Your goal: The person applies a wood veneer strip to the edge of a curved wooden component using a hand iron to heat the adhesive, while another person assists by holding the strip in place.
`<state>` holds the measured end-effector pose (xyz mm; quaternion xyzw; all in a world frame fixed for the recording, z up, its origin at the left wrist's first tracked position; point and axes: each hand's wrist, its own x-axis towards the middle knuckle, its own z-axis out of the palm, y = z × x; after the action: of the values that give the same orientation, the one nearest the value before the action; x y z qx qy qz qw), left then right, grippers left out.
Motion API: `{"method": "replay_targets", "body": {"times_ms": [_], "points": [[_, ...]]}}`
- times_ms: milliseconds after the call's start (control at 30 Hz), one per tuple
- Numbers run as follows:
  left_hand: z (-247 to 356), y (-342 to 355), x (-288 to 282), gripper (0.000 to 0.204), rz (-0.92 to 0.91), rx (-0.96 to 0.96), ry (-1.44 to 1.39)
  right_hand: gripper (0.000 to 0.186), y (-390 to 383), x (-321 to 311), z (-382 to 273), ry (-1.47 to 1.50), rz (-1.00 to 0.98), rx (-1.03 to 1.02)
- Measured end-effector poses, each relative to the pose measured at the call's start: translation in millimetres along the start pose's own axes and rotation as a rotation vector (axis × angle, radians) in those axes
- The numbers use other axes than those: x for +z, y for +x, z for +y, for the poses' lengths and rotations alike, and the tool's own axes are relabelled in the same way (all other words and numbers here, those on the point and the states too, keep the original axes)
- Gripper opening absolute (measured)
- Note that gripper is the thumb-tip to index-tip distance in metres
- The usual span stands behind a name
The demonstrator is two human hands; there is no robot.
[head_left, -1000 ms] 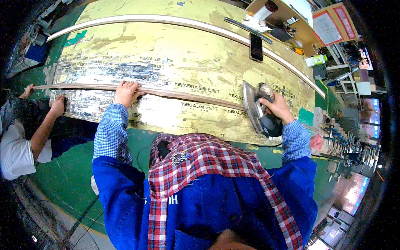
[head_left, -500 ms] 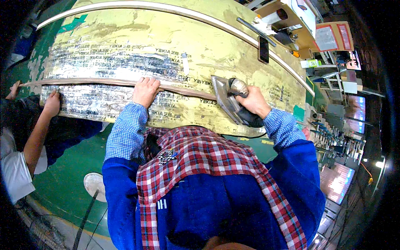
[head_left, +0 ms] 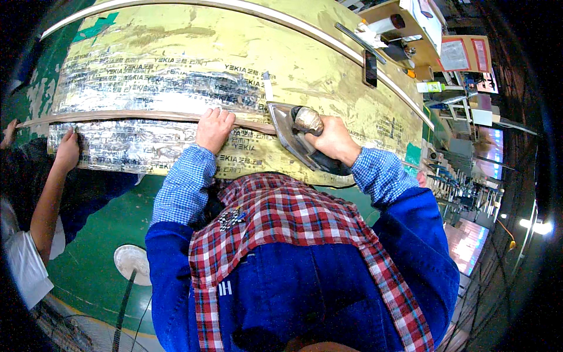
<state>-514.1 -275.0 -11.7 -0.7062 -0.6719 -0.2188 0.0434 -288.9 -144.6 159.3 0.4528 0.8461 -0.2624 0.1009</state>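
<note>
My left hand [head_left: 214, 129] presses flat on a long thin wooden strip [head_left: 135, 115] that lies across a foil-covered work table [head_left: 176, 64]. My right hand [head_left: 331, 138] grips the handle of a metal clothes iron [head_left: 290, 138]. The iron's sole rests on the strip just right of my left hand, tip pointing left. At the far left, another person's hands [head_left: 67, 149] hold down the strip's other end.
A second long pale strip [head_left: 246, 9] curves along the table's far edge. A dark phone [head_left: 370, 67] and a long flat bar [head_left: 359, 42] lie at the back right. Shelves and boxes [head_left: 446, 53] stand to the right. A white disc [head_left: 132, 264] sits on the green floor.
My right hand has slid the iron leftward along the strip, closer to my left hand. My left hand stays pressed on the strip; the other person's hands still hold the far end.
</note>
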Motion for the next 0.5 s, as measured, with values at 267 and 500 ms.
{"method": "replay_targets", "body": {"times_ms": [267, 500], "points": [[-2, -1, 5, 0.019, 0.043, 0.002, -0.023, 0.037, 2, 15, -16, -0.033, 0.007, 0.030], [-5, 4, 4, 0.025, -0.036, -0.034, -0.053, 0.038, -6, 21, -28, -0.031, 0.021, 0.014]]}}
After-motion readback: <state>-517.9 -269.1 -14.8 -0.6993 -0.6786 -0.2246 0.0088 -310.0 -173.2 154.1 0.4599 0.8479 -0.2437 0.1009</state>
